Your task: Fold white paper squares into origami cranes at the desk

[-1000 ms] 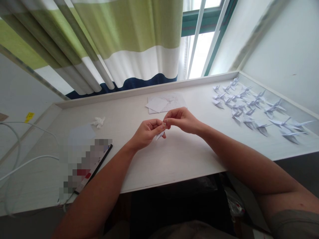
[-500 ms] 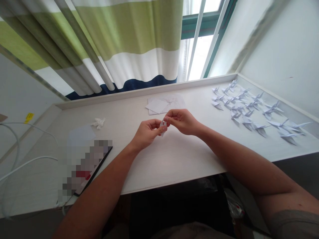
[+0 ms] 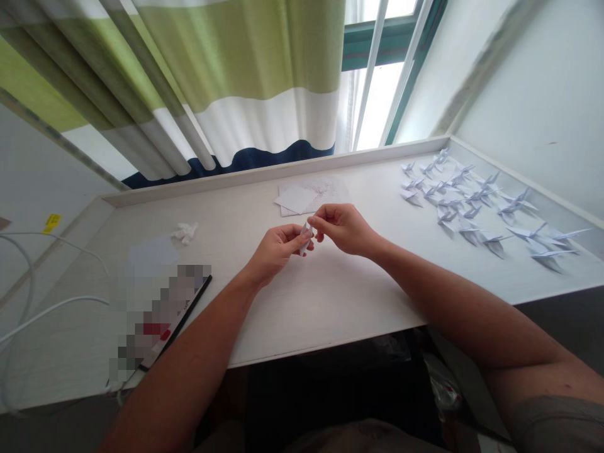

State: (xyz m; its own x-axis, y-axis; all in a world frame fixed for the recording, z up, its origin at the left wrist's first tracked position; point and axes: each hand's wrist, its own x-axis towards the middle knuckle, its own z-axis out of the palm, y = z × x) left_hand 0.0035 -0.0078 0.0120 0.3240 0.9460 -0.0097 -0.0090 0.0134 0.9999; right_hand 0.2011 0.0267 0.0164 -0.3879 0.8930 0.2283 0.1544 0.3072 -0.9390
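A small piece of folded white paper is held up over the middle of the table. My left hand pinches it between thumb and fingers from the left side. From the right, my right hand grips its upper tip with thumb and forefinger. Much of the paper is hidden behind my fingers. Beyond my hands lie white paper sheets, one of them with writing or a drawing on it. On the right of the table stand several folded white paper cranes.
A crumpled white paper and a pale sheet lie on the left, near a blurred-out dark-edged device. White cables cross the left edge. A raised rim runs along the table's back below the curtain.
The folded paper has tilted slightly and shows more of its face between my hands. My right fingers have shifted a little to the left at its tip.
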